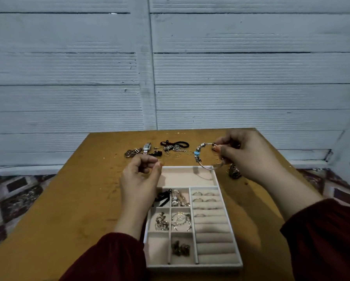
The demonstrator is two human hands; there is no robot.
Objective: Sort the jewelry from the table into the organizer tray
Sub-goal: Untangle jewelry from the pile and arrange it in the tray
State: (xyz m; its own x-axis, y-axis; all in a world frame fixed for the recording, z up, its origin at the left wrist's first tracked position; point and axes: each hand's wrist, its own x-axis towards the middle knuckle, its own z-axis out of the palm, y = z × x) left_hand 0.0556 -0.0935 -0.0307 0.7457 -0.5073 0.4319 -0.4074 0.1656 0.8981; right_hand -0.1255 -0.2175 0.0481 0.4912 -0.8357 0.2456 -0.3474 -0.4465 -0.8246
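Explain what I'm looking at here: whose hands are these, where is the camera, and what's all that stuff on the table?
There is no machine here, just a person's two bare hands, filmed by a camera worn on their head and looking down. The right hand pinches a silver charm bracelet with a blue bead, near the far end of the organizer tray. The left hand seems to pinch a small hoop. Several rings already sit in the tray, and more loose jewelry lies on the wooden table.

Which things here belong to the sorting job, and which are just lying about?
Job: organizer tray; charm bracelet held by right hand; thin hoop pinched by left hand; loose jewelry pile.
Lying about: patterned floor mat; panelled wall.
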